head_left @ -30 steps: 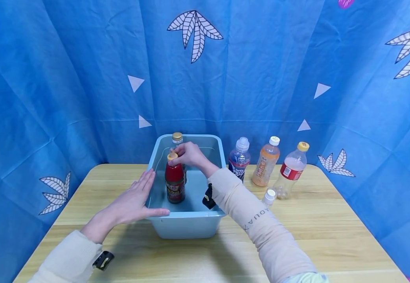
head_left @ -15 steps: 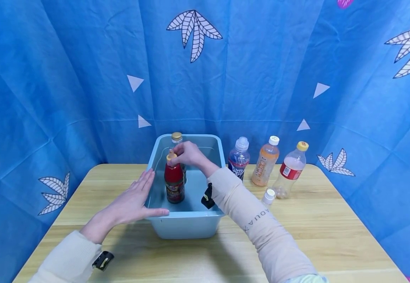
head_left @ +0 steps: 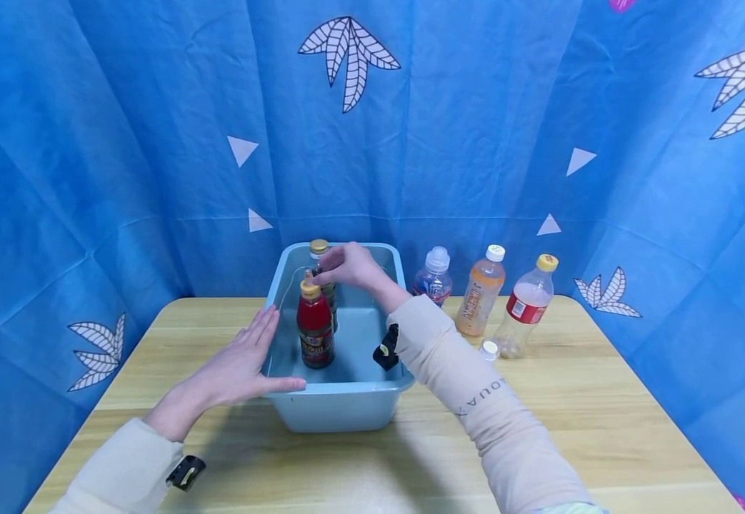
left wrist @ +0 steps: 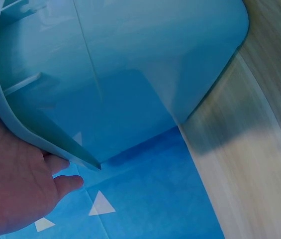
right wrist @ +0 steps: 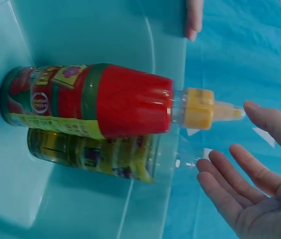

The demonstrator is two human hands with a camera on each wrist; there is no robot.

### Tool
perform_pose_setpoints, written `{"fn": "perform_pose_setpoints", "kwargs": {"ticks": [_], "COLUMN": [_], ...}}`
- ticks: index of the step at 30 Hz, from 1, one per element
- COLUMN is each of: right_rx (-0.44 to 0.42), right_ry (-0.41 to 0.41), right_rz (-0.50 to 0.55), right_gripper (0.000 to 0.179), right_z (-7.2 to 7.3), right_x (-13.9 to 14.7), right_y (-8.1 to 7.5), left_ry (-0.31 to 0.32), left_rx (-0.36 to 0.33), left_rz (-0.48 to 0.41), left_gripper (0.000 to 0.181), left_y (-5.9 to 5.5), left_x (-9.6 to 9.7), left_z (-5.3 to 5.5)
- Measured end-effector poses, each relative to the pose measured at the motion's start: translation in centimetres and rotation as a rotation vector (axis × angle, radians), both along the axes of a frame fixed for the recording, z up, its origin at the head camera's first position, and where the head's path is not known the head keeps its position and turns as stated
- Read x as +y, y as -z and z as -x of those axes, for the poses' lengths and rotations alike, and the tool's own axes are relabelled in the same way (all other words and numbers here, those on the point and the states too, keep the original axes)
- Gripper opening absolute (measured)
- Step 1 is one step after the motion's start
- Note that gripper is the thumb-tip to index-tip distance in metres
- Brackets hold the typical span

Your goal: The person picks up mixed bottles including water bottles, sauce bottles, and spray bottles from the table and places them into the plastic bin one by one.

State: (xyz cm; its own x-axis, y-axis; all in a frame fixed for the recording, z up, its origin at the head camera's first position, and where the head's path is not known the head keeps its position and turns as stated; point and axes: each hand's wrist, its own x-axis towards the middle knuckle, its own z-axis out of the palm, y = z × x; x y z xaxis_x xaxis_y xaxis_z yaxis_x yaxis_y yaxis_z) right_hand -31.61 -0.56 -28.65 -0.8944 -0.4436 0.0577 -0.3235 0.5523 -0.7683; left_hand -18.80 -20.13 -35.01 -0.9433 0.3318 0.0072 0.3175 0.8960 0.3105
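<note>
In a light blue plastic tub, a red squeeze sauce bottle with a yellow nozzle cap stands upright. Right behind it is a gold-capped bottle, partly hidden in the head view, its yellow label showing in the right wrist view. My right hand is just above and beside the nozzle, its fingers spread and nothing in its grasp; the thumb tip is right at the nozzle's end. My left hand rests on the tub's front left corner, with straight fingers along the left rim and the thumb lying over the front rim.
Right of the tub stand a clear-capped bottle, an orange drink bottle and a yellow-capped bottle with a red label. A white-capped bottle is mostly hidden by the right sleeve. Behind the wooden table hangs a blue curtain.
My right hand, earlier pinching the sauce bottle's yellow cap, has let go and risen slightly to the right. The bottle stays standing in the tub. My left hand keeps its place.
</note>
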Motion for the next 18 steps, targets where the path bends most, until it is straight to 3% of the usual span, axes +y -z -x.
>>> {"fn": "perform_pose_setpoints", "kwargs": {"ticks": [18], "right_rx": [0.075], "right_ry": [0.071], "right_rz": [0.008], "right_gripper": [0.034], "right_z": [-1.7], "right_x": [2.3], "right_y": [-3.4], "left_ry": [0.000], "left_rx": [0.010], "left_rz": [-0.001], "left_gripper": [0.114], "left_y": [-0.1], "left_x": [0.0], "left_z": [-0.1]}}
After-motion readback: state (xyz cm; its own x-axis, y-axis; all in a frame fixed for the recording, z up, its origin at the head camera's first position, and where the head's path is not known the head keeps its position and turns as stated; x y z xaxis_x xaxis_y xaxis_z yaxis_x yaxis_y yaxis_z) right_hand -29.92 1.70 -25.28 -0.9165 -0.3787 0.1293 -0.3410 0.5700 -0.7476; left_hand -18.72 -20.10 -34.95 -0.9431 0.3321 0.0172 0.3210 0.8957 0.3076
